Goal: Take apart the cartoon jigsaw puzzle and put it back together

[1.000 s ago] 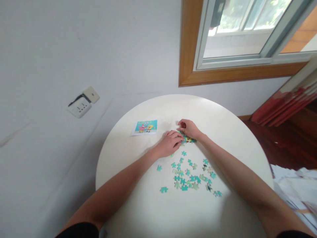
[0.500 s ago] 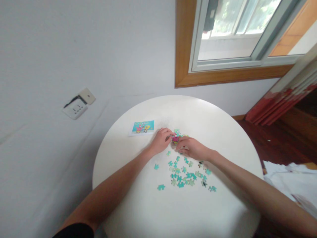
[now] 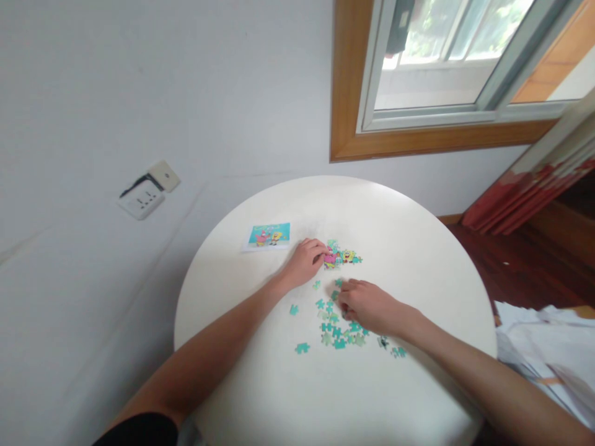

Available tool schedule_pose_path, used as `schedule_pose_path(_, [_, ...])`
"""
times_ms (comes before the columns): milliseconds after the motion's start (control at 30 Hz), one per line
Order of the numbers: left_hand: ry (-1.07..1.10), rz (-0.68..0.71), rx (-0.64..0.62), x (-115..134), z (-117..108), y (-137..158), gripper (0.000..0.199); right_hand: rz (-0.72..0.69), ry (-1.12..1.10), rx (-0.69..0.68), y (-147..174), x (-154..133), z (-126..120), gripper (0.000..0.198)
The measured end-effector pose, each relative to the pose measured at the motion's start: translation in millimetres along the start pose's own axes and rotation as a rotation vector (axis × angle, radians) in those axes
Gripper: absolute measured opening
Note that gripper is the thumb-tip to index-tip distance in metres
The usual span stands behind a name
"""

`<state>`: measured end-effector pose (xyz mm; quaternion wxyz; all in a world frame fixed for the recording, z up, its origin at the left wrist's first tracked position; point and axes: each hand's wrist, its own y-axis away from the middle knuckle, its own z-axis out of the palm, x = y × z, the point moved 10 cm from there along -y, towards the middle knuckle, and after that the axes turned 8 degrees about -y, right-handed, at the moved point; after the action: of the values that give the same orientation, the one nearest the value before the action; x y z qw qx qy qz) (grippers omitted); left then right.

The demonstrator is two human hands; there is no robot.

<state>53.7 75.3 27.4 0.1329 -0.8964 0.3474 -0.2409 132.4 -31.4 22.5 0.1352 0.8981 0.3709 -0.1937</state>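
Left hand (image 3: pixel 307 259) curls at the left end of the joined puzzle (image 3: pixel 346 256), right hand (image 3: pixel 367 303) over loose pieces (image 3: pixel 337 333) nearer the body, either's grip impossible to tell.

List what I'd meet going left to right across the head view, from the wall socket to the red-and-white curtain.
White wall socket → picture card → left hand → joined puzzle section → red-and-white curtain.
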Motion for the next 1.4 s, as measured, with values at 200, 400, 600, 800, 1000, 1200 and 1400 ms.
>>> schedule_pose_path(200, [-0.021,0.022,-0.011,1.9,1.6,0.1,0.025,0.014,-0.03,-0.032,1.2,-3.0,1.4,0.011])
schedule_pose_path(400, [-0.075,0.095,-0.074,10.0,9.0,-0.7,0.03,-0.103,-0.375,0.0,3.7,-3.2,-15.9,0.014])
schedule_pose_path(600, [-0.167,0.096,-0.195,11.6,21.1,1.0,0.037,-0.027,-0.879,0.352,-14.8,68.7,-60.1,0.017])
schedule_pose_path(800, [-0.166,0.071,-0.197,8.8,22.5,1.8,0.038,0.117,-0.717,0.621,-51.0,150.2,-73.5,0.022])
schedule_pose_path(1000, [-0.168,0.069,-0.21,8.8,22.2,2.3,0.037,0.144,-0.593,0.592,-75.5,162.7,-65.3,0.012])
schedule_pose_path(1200, [-0.164,0.063,-0.215,8.6,23.0,1.4,0.037,0.126,-0.426,0.555,-83.4,157.3,-65.0,0.014])
schedule_pose_path(1400, [-0.166,0.059,-0.215,8.3,22.9,1.9,0.037,0.179,-0.362,0.541,-88.3,162.5,-65.5,0.011])
